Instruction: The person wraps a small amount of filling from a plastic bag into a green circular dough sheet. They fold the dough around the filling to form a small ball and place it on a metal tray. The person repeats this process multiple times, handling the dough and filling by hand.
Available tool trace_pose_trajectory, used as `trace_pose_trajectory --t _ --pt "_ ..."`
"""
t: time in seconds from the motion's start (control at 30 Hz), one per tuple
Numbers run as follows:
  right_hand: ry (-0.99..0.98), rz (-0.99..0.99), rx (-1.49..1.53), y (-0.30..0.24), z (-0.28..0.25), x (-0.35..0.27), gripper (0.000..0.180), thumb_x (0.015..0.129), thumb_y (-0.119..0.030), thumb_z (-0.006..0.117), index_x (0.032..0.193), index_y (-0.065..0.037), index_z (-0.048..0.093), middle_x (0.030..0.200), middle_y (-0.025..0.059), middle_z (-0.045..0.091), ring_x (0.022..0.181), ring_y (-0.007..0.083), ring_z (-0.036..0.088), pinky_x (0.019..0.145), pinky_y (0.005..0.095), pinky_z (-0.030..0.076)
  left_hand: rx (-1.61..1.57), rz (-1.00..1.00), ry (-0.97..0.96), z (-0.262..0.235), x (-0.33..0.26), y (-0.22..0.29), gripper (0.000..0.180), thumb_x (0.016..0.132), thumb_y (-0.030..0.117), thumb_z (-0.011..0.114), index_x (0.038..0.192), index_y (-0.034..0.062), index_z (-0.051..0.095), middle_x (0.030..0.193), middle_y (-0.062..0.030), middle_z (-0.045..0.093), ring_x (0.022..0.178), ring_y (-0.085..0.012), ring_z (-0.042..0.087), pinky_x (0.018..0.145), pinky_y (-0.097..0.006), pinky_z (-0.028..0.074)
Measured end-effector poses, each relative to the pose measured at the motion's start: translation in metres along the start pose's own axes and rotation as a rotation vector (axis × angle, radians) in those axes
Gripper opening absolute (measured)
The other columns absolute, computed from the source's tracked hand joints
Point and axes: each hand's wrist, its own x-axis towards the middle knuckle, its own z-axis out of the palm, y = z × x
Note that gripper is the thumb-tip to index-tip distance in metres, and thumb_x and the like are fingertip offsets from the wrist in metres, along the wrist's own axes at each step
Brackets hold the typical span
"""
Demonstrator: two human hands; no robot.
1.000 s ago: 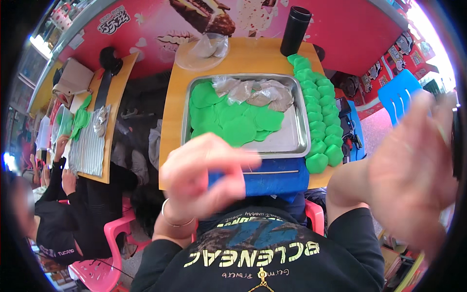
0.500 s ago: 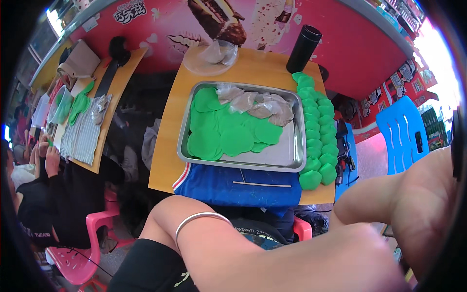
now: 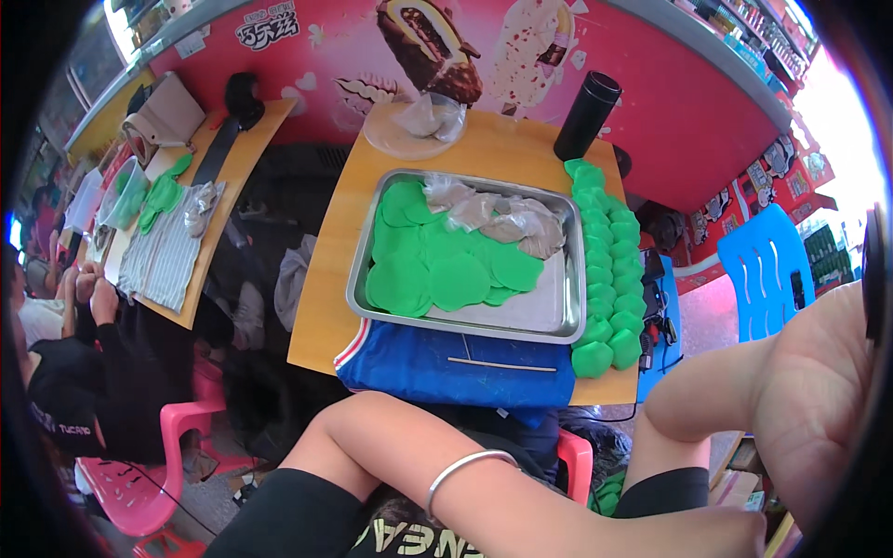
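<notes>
The person's left forearm now lies across the bottom of the view, wearing a silver bangle (image 3: 470, 465), its hand out of sight, so its grip cannot be told. The right hand (image 3: 819, 400) hangs open and empty, raised close to the camera. Both have pulled back from the steel tray (image 3: 551, 321) of green discs (image 3: 437, 265) on the wooden table (image 3: 321, 307) beyond. Left of it stands a second table.

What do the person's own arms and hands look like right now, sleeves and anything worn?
Both forearms are bare. The left arm wears a thin plain silver bangle near the wrist, and a black sleeve ends above the elbow. The right hand is bare, with no glove showing; a black sleeve edge shows at that upper arm.
</notes>
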Motion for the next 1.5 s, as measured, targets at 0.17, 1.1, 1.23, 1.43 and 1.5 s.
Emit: trace_pose_trajectory --t 0.17,1.1,1.23,1.43,1.5 --pt "0.006 -0.018 0.005 0.0 -0.004 0.012 0.049 0.088 -0.041 0.045 0.103 0.006 0.051 0.099 0.0219 0.055 0.079 0.0251 0.052 0.063 0.0331 0.041 0.066 -0.005 -0.173 -0.002 0.009 0.019 0.022 0.078 0.024 0.057 0.063 0.0078 0.053 0.052 -0.0029 0.052 0.047 -0.0264 0.053 0.037 -0.038 0.035" --pt "-1.302 0.732 -0.531 0.09 0.061 -0.2 0.031 0.074 -0.017 0.065 0.103 -0.008 0.059 0.093 0.011 0.058 0.091 0.0285 0.057 0.077 0.0376 0.047 0.847 0.306 0.14 -0.082 -0.01 0.098 0.013 0.084 0.017 0.049 0.089 0.011 0.06 0.065 0.0009 0.053 0.047 -0.0146 0.048 0.041 -0.024 0.037" --pt "-1.252 0.647 -0.479 0.104 0.073 -0.234 0.039 0.067 -0.01 0.065 0.105 -0.008 0.057 0.099 0.009 0.056 0.102 0.028 0.051 0.086 0.0367 0.043 0.936 0.326 0.139 -0.084 -0.019 0.114 0.014 0.085 0.017 0.048 0.091 0.0114 0.06 0.066 0.0011 0.054 0.047 -0.0144 0.048 0.041 -0.024 0.037" --pt "-1.164 0.527 -0.437 0.114 0.081 -0.255 0.038 0.063 -0.005 0.062 0.101 -0.007 0.06 0.106 0.0084 0.056 0.106 0.0264 0.049 0.086 0.0391 0.043 0.97 0.328 0.142 -0.088 -0.022 0.115 0.015 0.086 0.017 0.047 0.093 0.012 0.059 0.067 0.0014 0.054 0.048 -0.014 0.048 0.043 -0.023 0.037" --pt "-1.167 0.491 -0.447 0.115 0.087 -0.26 0.035 0.063 -0.005 0.061 0.099 -0.007 0.061 0.104 0.0081 0.056 0.104 0.0258 0.05 0.084 0.0394 0.043 0.978 0.321 0.148 -0.089 -0.022 0.114 0.016 0.087 0.017 0.046 0.094 0.0122 0.059 0.068 0.0016 0.054 0.048 -0.0139 0.048 0.043 -0.023 0.038"
